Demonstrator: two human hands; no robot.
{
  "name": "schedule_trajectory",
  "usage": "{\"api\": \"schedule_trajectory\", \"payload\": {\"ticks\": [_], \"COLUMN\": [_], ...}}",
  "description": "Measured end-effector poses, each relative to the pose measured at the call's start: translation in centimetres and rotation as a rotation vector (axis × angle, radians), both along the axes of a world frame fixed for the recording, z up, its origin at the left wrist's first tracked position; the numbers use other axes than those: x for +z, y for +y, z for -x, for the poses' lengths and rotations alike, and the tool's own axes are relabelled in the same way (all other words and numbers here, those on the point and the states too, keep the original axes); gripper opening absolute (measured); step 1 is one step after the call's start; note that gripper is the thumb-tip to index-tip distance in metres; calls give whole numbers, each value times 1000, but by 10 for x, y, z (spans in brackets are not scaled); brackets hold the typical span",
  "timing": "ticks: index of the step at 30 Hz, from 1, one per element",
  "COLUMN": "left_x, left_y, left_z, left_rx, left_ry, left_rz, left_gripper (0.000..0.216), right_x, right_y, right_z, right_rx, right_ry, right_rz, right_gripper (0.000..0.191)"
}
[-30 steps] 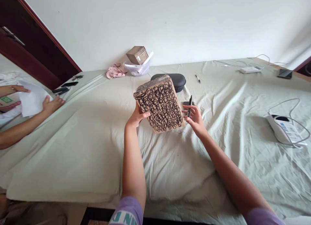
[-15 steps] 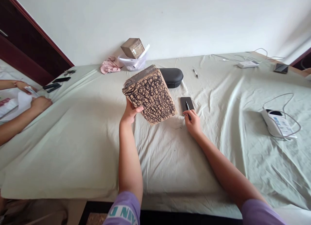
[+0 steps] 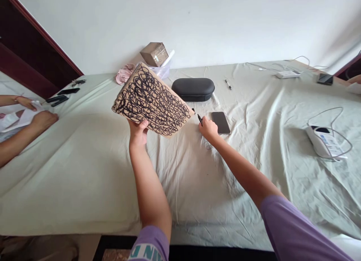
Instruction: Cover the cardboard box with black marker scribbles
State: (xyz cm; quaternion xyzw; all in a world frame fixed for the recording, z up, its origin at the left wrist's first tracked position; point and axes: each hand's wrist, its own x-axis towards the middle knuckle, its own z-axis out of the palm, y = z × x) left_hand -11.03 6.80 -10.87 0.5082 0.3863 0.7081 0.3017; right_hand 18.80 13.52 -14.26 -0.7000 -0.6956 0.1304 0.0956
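A cardboard box (image 3: 155,101) is held up above the bed-like surface, tilted, its near face covered with looping black scribbles. My left hand (image 3: 138,133) grips its lower edge, thumb on the scribbled face and the other fingers hidden behind. To the right, my right hand (image 3: 208,128) is closed round a black marker (image 3: 200,119), whose tip end points up toward the box's right corner, a little apart from it. A small black thing shows at that corner; I cannot tell what it is. Beside my right hand lies a dark phone (image 3: 221,122).
Behind the box are a black oval case (image 3: 193,89), another pen (image 3: 228,84), a smaller cardboard box (image 3: 154,53) and pink cloth (image 3: 124,74). A white device with a cable (image 3: 324,142) lies at right. At left, another person's hands (image 3: 43,120) handle white material.
My left hand has moved left and turned the box, so its taped side hardly shows. My right hand has moved left with the marker, off the phone.
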Motion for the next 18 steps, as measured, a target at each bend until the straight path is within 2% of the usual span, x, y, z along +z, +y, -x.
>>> {"api": "schedule_trajectory", "payload": {"ticks": [5,9,18], "left_x": [2,4,-4], "left_y": [-1,-1,1], "left_z": [5,5,9], "left_rx": [0,-5,18], "left_ry": [20,-54,21], "left_rz": [-7,4,17], "left_gripper": [113,120,122], "right_x": [-7,-10,-13], "right_y": [9,14,22], "right_z": [8,14,24], "right_rx": [-12,-26,-46], "right_ry": [-27,-38,-43], "right_rz": [-11,-35,-69], "right_gripper": [36,37,38]}}
